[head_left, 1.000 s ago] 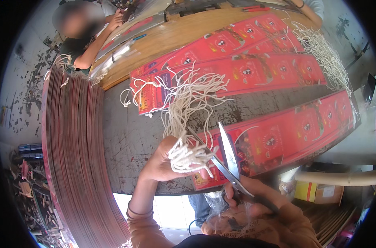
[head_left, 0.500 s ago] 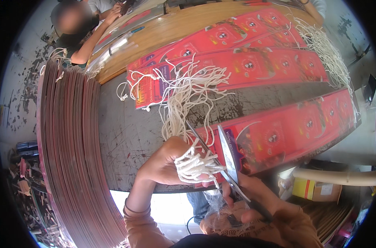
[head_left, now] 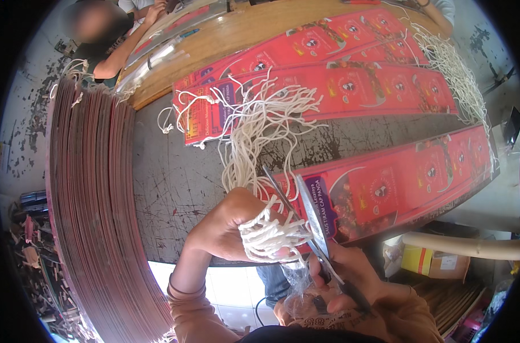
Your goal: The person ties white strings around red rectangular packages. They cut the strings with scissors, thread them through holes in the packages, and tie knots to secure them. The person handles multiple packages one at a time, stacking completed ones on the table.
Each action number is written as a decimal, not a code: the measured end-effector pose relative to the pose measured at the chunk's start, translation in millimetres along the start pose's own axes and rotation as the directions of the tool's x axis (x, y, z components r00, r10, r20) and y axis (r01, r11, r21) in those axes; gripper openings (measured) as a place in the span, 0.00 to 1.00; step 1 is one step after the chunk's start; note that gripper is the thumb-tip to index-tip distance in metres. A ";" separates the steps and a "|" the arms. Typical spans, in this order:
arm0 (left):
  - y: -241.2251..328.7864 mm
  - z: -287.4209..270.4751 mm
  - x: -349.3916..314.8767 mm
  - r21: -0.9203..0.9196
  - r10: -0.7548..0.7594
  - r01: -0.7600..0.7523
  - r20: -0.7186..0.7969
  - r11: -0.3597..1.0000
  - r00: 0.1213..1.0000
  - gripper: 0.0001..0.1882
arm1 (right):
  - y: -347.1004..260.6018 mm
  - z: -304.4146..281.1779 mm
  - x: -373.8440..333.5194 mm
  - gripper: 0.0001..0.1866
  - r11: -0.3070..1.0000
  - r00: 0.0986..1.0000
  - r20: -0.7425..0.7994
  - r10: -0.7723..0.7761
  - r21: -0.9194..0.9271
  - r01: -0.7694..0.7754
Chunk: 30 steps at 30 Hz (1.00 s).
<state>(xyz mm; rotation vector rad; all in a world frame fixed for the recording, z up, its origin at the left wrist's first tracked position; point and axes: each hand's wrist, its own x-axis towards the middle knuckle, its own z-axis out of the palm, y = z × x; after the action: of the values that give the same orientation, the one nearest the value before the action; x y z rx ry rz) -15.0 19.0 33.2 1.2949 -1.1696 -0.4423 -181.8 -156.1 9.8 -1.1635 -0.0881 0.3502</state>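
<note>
My left hand (head_left: 228, 223) is closed round a bundle of white cords (head_left: 266, 235), whose looped ends bulge out of the fist toward me. The loose strands (head_left: 254, 131) spread away over the table and a red printed strip. In my right hand (head_left: 351, 271) is a pair of scissors (head_left: 312, 211), held by the dark handles. Its blades stand apart and point away from me. Their crossing lies just right of the cord loops; whether a cord is between the blades I cannot tell. Beneath the blades lies another long red printed strip (head_left: 380, 188).
A tall row of stacked boards (head_left: 94, 200) stands at the left. More red strips (head_left: 351, 86) lie at the back, with white cords (head_left: 451, 68) at their right ends. Two people sit beyond the table (head_left: 174, 211). A yellow box (head_left: 417, 260) and a pale tube (head_left: 466, 244) are at lower right.
The scissors have opened a little wider, beside the cord loops. My left hand still grips the bundle and has barely shifted. The person at far left has leaned slightly left.
</note>
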 end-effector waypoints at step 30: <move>-8.7 -3.3 -7.2 -0.092 -0.279 0.278 0.000 0.956 0.960 0.16 | 11.9 0.0 -4.6 0.38 0.998 0.998 -0.053 -0.045 -0.038 0.043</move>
<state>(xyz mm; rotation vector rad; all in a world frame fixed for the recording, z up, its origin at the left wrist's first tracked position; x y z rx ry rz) -12.2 24.0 22.9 1.3859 -0.9473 -0.6847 -188.8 -153.5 -0.5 -1.2053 -0.0732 0.2788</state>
